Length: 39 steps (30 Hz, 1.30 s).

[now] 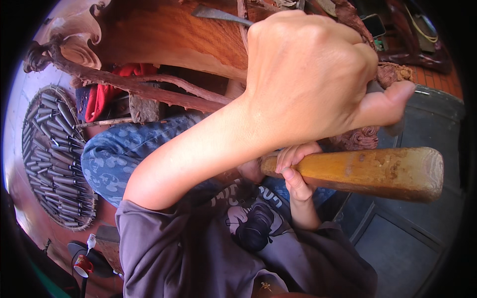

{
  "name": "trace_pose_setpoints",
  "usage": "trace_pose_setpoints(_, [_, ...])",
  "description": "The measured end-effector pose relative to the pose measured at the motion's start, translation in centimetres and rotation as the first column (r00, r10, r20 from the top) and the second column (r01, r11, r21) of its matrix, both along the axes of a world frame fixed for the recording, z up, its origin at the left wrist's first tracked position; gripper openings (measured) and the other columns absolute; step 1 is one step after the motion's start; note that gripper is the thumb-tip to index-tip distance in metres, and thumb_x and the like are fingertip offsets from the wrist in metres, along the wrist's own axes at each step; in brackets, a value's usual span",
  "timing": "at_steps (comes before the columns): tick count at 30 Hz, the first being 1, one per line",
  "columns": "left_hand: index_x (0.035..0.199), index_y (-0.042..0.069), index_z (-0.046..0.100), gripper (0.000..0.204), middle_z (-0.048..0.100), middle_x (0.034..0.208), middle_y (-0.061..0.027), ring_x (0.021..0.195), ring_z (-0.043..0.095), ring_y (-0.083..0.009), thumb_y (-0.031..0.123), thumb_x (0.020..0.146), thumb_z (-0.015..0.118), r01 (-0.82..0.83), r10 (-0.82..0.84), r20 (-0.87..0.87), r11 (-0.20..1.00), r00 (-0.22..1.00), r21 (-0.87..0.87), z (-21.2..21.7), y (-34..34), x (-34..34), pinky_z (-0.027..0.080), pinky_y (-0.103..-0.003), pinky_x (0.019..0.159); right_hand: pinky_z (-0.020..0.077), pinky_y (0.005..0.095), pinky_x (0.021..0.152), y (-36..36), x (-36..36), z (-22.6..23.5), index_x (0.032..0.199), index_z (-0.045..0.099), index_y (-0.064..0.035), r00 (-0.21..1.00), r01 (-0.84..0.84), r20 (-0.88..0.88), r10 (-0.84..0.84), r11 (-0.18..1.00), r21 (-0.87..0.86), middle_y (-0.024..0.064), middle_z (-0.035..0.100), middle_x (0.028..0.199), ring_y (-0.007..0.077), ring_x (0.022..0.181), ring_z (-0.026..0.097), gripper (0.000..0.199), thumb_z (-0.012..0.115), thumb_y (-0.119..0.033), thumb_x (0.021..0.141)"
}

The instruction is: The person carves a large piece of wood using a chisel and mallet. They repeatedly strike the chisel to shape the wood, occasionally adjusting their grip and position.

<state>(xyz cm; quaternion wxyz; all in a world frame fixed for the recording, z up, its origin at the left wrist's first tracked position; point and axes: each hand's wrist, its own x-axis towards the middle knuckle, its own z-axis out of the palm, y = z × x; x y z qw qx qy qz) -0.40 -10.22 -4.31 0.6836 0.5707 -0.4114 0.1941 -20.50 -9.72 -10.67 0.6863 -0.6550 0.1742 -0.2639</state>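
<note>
One left hand point(318, 74) is clenched around one thin grey metal chisel point(218, 15), and one right hand point(293, 169) grips one thick brown wooden mallet point(367, 171).

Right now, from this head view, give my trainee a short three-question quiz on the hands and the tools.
1. Multiple choice: what does the right hand grip?
A. a wooden mallet
B. a red cloth
C. a paintbrush
2. True or false: the round tray on the person's left holds many metal carving tools.
3. Fill in: the left hand, raised in front of the carved reddish wood, has its fingers closed into a ____.

Key: 1 A; 2 true; 3 fist.
</note>
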Motion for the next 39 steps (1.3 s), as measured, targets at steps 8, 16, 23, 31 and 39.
trace_pose_setpoints(8, [0.052,0.008,0.053,0.044,0.05,0.047,-0.006,0.041,0.053,-0.0221,0.033,0.084,0.068,-0.026,0.036,0.065,0.988,0.997,-0.149,0.7,0.0,1.0,0.041,-0.033,0.039,0.046,0.03,0.07,-0.2,0.5,0.7,0.097,0.041,-0.0058,1.0,-0.025,0.015,0.025,1.0,0.01,0.0079,0.054,0.079,0.0155,0.07,0.052,0.034,0.067,0.003,0.079])
trace_pose_setpoints(16, [0.051,0.007,0.053,0.045,0.05,0.048,-0.0067,0.041,0.053,-0.0232,0.034,0.084,0.068,-0.045,0.045,0.003,0.996,0.999,-0.079,1.4,-0.3,0.7,0.042,-0.034,0.041,0.044,0.0277,0.07,0.1,0.6,1.5,0.095,0.042,-0.0052,0.989,0.1,-0.107,-0.103,0.995,-0.026,0.007,0.055,0.075,0.013,0.068,0.052,0.031,0.069,0.0,0.08])
trace_pose_setpoints(23, [0.05,0.006,0.054,0.047,0.051,0.048,-0.0073,0.042,0.054,-0.0242,0.035,0.084,0.068,-0.041,0.04,-0.017,0.999,0.999,-0.036,1.8,-0.3,1.0,0.042,-0.035,0.041,0.0433,0.0269,0.068,0.1,0.3,2.4,0.093,0.044,-0.0042,0.966,0.174,-0.177,-0.19,0.979,-0.102,0.0058,0.056,0.072,0.011,0.066,0.052,0.029,0.07,0.0,0.08])
trace_pose_setpoints(31, [0.05,0.006,0.055,0.047,0.051,0.048,-0.0077,0.042,0.054,-0.0247,0.035,0.084,0.068,0.008,-0.009,-0.041,1.0,0.999,-0.019,2.0,0.1,1.5,0.043,-0.035,0.042,0.0451,0.0263,0.069,0.6,0.2,4.0,0.095,0.043,-0.0041,0.958,0.231,-0.183,-0.223,0.973,0.024,0.0075,0.054,0.077,0.0125,0.066,0.053,0.027,0.067,-0.003,0.083])
trace_pose_setpoints(39, [0.05,0.006,0.055,0.046,0.052,0.048,-0.0075,0.042,0.055,-0.0245,0.033,0.085,0.067,-0.009,0.009,-0.031,1.0,0.999,-0.021,1.8,-0.7,1.4,0.043,-0.035,0.042,0.0432,0.026,0.056,0.4,-0.8,4.3,0.096,0.04,-0.0057,0.952,0.131,-0.262,-0.157,0.985,-0.114,0.0064,0.048,0.072,0.0137,0.06,0.048,0.032,0.067,-0.023,0.089])
